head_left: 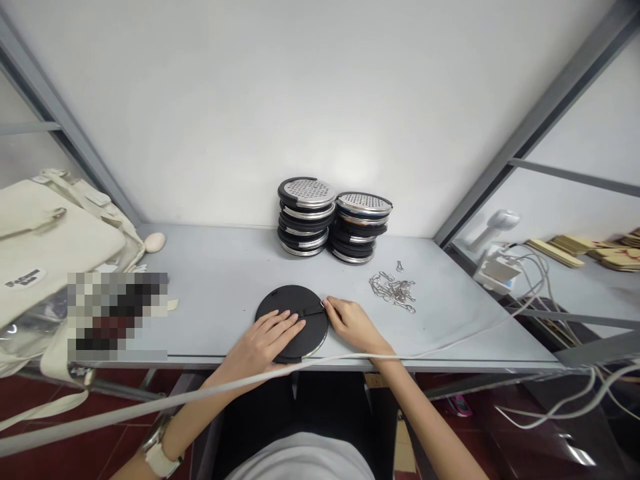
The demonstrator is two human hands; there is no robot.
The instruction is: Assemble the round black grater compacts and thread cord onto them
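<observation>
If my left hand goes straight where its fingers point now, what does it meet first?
Most likely the right hand, at the edge of the black disc that the left hand touches; whether it would brush the flat strap first is unclear.

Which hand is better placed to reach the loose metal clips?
Probably the right hand: it's nearer the clips, though pinching at the edge of the black disc; the left hand rests farther off.

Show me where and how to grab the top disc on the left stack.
I'd grip the top disc by opposite edges of its round rim, from above: it lies nearly flat on the left stack, with the wall close behind.
</observation>
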